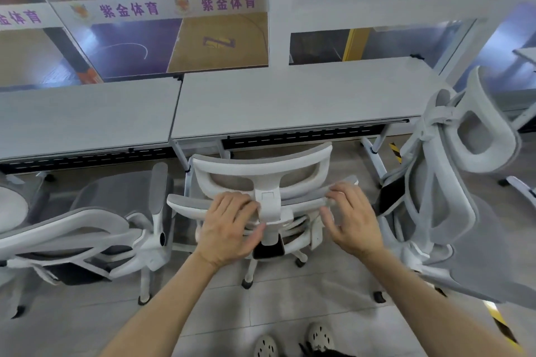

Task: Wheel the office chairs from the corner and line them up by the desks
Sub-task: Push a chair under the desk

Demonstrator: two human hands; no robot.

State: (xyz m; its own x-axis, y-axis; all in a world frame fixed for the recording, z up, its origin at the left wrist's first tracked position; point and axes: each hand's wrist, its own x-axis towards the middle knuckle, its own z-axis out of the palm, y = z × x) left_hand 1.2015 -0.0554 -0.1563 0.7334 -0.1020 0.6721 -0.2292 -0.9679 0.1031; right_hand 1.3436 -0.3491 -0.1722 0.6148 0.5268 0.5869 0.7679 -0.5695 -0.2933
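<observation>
A white-framed office chair with grey mesh (262, 167) stands straight in front of me, its back toward me and its headrest just short of the right-hand grey desk (290, 101). My left hand (229, 226) grips the top edge of its backrest left of the headrest post, fingers over the edge and thumb below. On the right end of that same edge, my right hand (355, 220) holds on with curled fingers. A second chair (95, 229) sits to the left by the left-hand desk (87, 116). A third chair (452, 182) stands to the right, turned at an angle.
Glass partitions with a printed band rise behind the desks. White desk legs (374, 153) stand between the middle and right chairs. Another desk edge (526, 55) shows at far right. Yellow-black floor tape (500, 324) runs at lower right. My shoes (293, 342) are below.
</observation>
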